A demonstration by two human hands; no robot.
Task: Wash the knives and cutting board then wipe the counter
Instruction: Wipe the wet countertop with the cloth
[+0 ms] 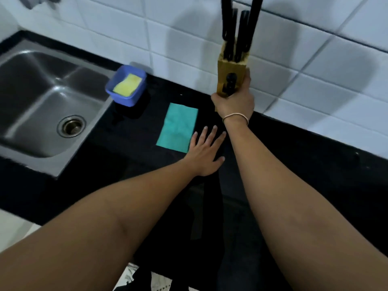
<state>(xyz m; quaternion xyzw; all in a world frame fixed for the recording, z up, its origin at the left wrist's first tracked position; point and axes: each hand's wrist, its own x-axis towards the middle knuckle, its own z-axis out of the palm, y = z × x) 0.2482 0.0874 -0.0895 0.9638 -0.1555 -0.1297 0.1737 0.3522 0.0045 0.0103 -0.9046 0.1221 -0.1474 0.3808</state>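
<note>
Head view: right hand (234, 101) fingers grip the knife block (230, 70) low, left hand (206, 152) fingers lie flat on the bench (294, 156); better to keep the block upright so the knives (239, 32) above the fingers stay seated.

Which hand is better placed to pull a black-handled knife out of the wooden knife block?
Left, probably. The right hand already grips the wooden knife block, steadying it. The left hand is open and holds nothing, near the black knife handles.

left hand (206, 153) flat, right hand (235, 101) gripping
</note>
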